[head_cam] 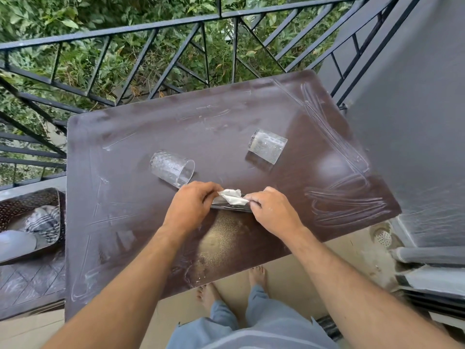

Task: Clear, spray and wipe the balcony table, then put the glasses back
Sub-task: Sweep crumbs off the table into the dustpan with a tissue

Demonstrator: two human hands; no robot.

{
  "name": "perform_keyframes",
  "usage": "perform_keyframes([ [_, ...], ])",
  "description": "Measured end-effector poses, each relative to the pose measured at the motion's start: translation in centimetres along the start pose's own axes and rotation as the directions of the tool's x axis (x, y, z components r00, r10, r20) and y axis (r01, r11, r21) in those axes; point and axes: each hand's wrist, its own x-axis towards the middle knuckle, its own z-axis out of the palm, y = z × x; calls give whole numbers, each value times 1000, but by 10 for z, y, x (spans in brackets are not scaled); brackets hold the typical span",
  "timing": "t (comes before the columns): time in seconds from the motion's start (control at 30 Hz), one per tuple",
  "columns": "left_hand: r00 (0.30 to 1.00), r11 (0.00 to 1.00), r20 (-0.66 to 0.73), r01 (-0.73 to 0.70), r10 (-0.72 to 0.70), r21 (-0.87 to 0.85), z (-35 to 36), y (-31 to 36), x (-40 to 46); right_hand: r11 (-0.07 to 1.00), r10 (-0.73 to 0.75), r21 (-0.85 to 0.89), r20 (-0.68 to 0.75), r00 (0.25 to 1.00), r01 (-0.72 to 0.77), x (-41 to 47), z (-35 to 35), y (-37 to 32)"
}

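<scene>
A dark brown plastic table (130, 197) carries dusty smears and a patch of fine yellowish grit near its front edge. Two clear textured glasses stand on it: one (172, 168) just beyond my left hand, the other (267, 146) further right. My left hand (191, 205) and my right hand (273, 212) are both closed on a crumpled white tissue (232, 196), stretched between them just above the tabletop. A thin dark flat object lies under the tissue, mostly hidden.
A black metal railing (156, 56) runs behind the table, with foliage beyond. A brown chair (30, 248) with a striped cloth and a grey object stands at the left. A grey wall (415, 122) closes the right. My bare feet stand below the table's edge.
</scene>
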Motion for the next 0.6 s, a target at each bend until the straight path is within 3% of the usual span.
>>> perform_keyframes([
  [0.1,998,998,6,-65,65,22,1,-3,5,1000,5,-27,-40,999,-6,2,2,0],
  [0.27,995,999,85,52,-53,13,6,-13,2,999,14,-51,-38,999,-16,2,6,2],
  [0.6,995,999,99,1,-7,52,9,-17,-6,984,177,-12,85,981,-176,4,17,14],
])
